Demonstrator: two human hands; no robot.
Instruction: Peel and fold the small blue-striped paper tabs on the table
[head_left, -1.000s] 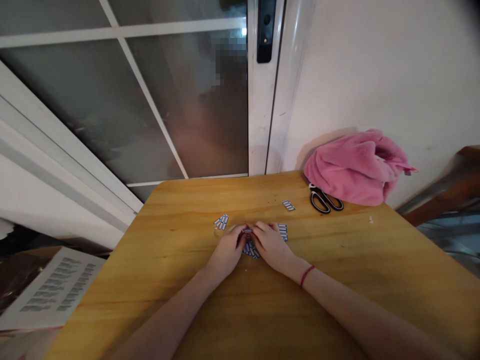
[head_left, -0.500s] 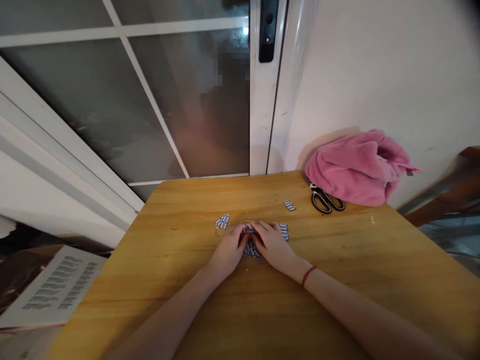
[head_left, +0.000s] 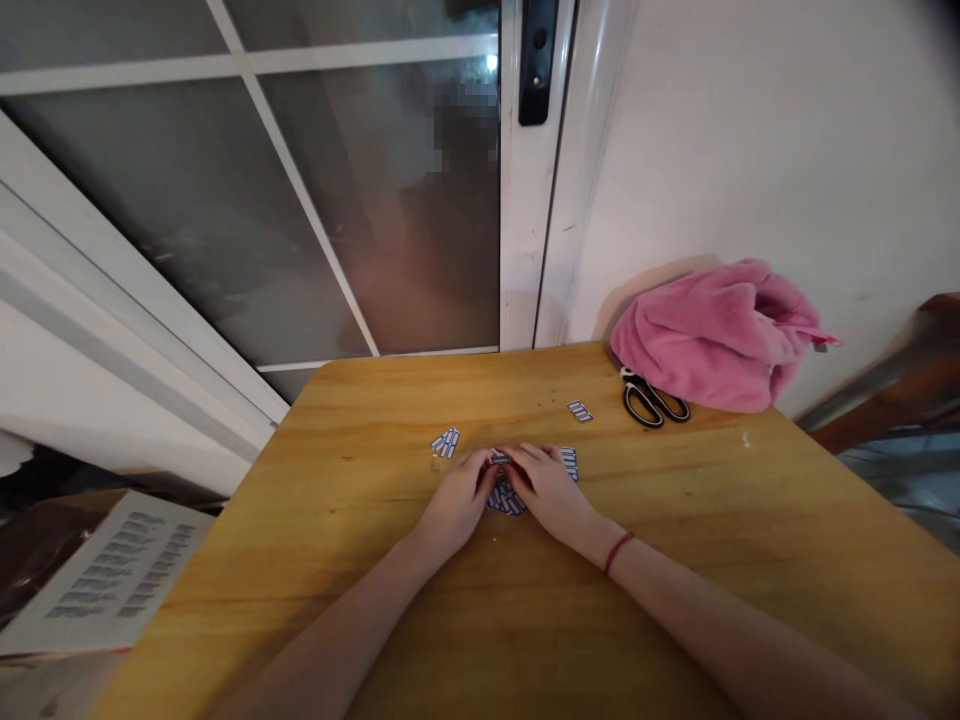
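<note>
My left hand (head_left: 466, 487) and my right hand (head_left: 546, 482) meet near the middle of the wooden table (head_left: 525, 620), fingers closed. Between their fingertips they pinch a small blue-and-white labelled piece (head_left: 499, 458), like a sticker or paper label; its exact kind is too small to tell. Just below the fingers lies a heap of similar blue-and-white pieces (head_left: 506, 500). More of them, in a strip (head_left: 570, 462), show from behind my right hand. A red cord bracelet (head_left: 619, 552) circles my right wrist.
A few more pieces (head_left: 445, 442) lie left of my hands, and one set (head_left: 580, 411) lies farther back. Black-handled scissors (head_left: 654, 402) rest beside a pink plush cloth (head_left: 712, 335) by the wall. A glass-paned door (head_left: 390, 200) borders the table's far side. A printed carton (head_left: 112, 570) stands lower left.
The fingers of my right hand have shifted slightly around the small piece between both hands. Everything else on the table stays where it was.
</note>
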